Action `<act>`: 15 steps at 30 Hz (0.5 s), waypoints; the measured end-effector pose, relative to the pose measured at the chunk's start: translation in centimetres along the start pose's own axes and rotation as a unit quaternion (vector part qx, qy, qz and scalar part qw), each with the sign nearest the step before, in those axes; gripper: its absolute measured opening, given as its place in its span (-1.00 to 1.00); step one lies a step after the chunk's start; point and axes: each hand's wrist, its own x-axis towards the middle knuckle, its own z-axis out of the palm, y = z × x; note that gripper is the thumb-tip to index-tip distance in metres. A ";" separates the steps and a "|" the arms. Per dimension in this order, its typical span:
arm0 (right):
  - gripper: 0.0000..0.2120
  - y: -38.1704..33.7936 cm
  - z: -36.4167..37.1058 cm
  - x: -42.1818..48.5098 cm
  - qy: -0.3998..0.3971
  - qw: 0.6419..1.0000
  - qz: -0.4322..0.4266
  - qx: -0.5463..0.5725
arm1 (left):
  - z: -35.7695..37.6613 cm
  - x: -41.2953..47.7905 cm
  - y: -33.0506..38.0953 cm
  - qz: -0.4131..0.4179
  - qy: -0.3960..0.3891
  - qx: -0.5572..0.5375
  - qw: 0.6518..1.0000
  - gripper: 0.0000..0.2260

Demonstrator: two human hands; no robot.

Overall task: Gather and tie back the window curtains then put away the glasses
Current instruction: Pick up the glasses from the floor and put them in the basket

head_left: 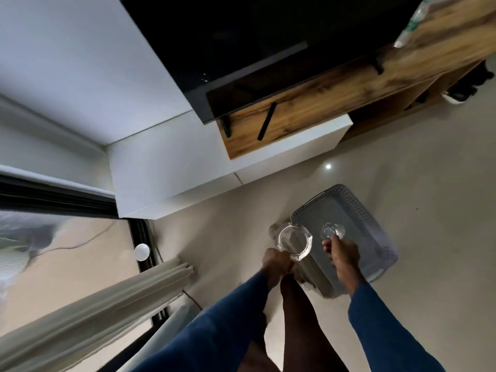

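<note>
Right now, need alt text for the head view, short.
The person's left hand grips a wide octagonal clear glass dish and the right hand holds a small faceted clear glass, over a grey perforated plastic basket on the pale floor. A gathered cream curtain hangs at lower left; a black television on a wood-grain cabinet sits at the top.

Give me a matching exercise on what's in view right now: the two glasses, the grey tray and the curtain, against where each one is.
Things:
1. wide glass
2. small glass
3. grey tray
4. curtain

Places:
A. lying on the floor
B. gripped by the left hand
C. bunched in folds beside the window
D. held by the right hand over the tray

Pairs: 1-B, 2-D, 3-A, 4-C.
</note>
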 end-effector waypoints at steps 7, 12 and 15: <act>-0.62 2.7 -0.6 9.7 0.011 0.999 0.030 0.020 | 9.4 7.5 0.0 -0.046 -0.015 -0.020 0.999 -0.77; -0.65 3.9 -0.1 15.5 0.022 0.998 0.033 0.046 | 13.8 12.2 0.4 -0.047 0.001 -0.067 0.997 -0.63; -0.67 3.6 0.2 18.0 0.015 0.998 0.023 0.048 | 15.1 14.0 1.1 -0.045 0.015 -0.075 0.996 -0.68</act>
